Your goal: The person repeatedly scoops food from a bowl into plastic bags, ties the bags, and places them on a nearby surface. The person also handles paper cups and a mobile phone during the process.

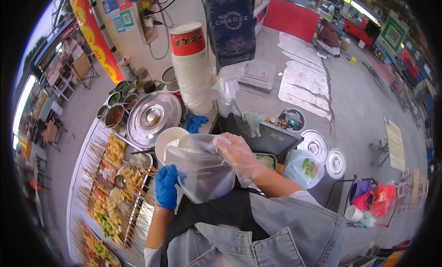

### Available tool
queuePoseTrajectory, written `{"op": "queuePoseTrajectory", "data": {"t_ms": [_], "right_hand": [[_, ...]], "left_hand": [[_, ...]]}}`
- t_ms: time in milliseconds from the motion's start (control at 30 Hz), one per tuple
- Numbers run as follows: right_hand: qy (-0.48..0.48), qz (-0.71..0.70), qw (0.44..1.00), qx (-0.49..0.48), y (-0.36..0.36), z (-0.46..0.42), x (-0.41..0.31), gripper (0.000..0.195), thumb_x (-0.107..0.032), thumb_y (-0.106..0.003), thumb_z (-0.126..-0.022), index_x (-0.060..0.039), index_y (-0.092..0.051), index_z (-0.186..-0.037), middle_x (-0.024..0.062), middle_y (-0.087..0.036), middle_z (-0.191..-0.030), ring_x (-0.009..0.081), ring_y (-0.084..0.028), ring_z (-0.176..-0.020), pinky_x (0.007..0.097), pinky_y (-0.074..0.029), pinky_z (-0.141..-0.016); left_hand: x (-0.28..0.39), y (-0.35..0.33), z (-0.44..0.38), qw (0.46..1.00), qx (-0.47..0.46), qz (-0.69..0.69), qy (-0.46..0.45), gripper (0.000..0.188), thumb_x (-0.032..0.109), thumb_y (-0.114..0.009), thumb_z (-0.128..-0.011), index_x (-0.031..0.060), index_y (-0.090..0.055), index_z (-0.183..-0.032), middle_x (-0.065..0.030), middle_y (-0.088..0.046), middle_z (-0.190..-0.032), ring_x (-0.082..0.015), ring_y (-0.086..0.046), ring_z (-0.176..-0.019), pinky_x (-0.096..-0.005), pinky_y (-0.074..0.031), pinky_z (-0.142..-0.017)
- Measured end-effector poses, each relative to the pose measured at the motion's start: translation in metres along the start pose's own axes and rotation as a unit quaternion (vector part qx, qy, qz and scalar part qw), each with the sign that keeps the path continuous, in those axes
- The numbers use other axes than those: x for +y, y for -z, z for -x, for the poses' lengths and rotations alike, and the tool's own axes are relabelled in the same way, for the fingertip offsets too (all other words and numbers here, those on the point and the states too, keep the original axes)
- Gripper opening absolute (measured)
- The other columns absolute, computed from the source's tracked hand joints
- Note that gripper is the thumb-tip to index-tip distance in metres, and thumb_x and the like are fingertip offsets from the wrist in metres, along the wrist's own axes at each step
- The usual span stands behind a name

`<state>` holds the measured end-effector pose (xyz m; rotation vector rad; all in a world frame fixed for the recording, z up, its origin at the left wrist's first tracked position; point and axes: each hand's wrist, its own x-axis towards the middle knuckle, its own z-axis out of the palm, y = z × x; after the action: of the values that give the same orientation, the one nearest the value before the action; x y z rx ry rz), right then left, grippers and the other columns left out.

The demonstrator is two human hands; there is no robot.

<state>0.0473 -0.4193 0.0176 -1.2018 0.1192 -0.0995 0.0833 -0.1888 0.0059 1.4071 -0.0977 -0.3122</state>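
A clear plastic bag (203,177) is stretched between my hands in front of my chest. My left hand (166,187), in a blue glove, grips its left edge. The bag's upper right edge is pinched by my right hand (238,154), which wears a loose transparent glove. Just beyond the bag stands a white paper bowl (169,139), partly covered by the film. A tall stack of paper bowls (191,77) rises behind, its top one banded in red. To the left, skewered food (115,194) lies on a metal tray.
A round steel lid (153,118) sits by several sauce pots (115,115). A blue glove (195,123) lies near the bowl stack. On the right are an open grey metal lid (276,139), a bag of greens (305,170) and steel lids (313,146). A person (328,37) crouches far off.
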Motion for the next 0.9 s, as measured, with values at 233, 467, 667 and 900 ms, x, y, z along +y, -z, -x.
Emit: {"op": "queuePoseTrajectory", "data": {"t_ms": [233, 467, 667, 900], "right_hand": [[0.105, 0.161, 0.979, 0.062, 0.017, -0.006, 0.007, 0.013, -0.018, -0.056, -0.089, -0.0066, -0.061, -0.085, -0.0054, -0.054, -0.073, 0.0007, -0.046, -0.065, 0.0176, -0.039, -0.058], [0.03, 0.13, 0.988, 0.08, 0.02, -0.023, 0.015, 0.014, -0.015, -0.056, -0.085, -0.0035, -0.06, -0.079, -0.0039, -0.054, -0.072, 0.0047, -0.045, -0.067, 0.0216, -0.038, -0.062], [0.301, 0.51, 0.768, 0.244, 0.009, -0.021, -0.001, 0.036, -0.026, -0.067, -0.077, -0.005, -0.054, -0.103, 0.0063, -0.059, -0.087, 0.0158, -0.054, -0.081, 0.026, -0.042, -0.075], [0.179, 0.453, 0.863, -0.137, -0.032, 0.015, -0.035, 0.021, -0.025, -0.066, -0.078, -0.0053, -0.063, -0.087, 0.0086, -0.059, -0.077, 0.024, -0.057, -0.067, 0.0331, -0.046, -0.063]], "left_hand": [[0.005, -0.008, -0.004, 0.996, -0.062, -0.061, -0.027, 0.021, 0.012, -0.053, -0.087, -0.0042, -0.064, -0.093, -0.0079, -0.065, -0.084, -0.0135, -0.059, -0.077, -0.0259, -0.044, -0.069], [-0.004, -0.003, 0.001, 0.999, -0.037, -0.019, 0.02, 0.016, 0.014, -0.059, -0.088, -0.0008, -0.061, -0.083, -0.0063, -0.063, -0.076, -0.0119, -0.059, -0.067, -0.0248, -0.047, -0.065], [0.009, -0.01, 0.006, 0.998, -0.049, 0.029, 0.029, 0.009, 0.004, -0.062, -0.084, -0.0016, -0.06, -0.078, -0.0109, -0.065, -0.081, -0.0166, -0.062, -0.074, -0.0282, -0.05, -0.071], [-0.005, -0.026, 0.001, 0.969, -0.06, -0.205, -0.122, 0.02, 0.017, -0.075, -0.075, 0.0042, -0.059, -0.074, -0.0026, -0.057, -0.064, -0.009, -0.051, -0.059, -0.0249, -0.044, -0.056]]}}
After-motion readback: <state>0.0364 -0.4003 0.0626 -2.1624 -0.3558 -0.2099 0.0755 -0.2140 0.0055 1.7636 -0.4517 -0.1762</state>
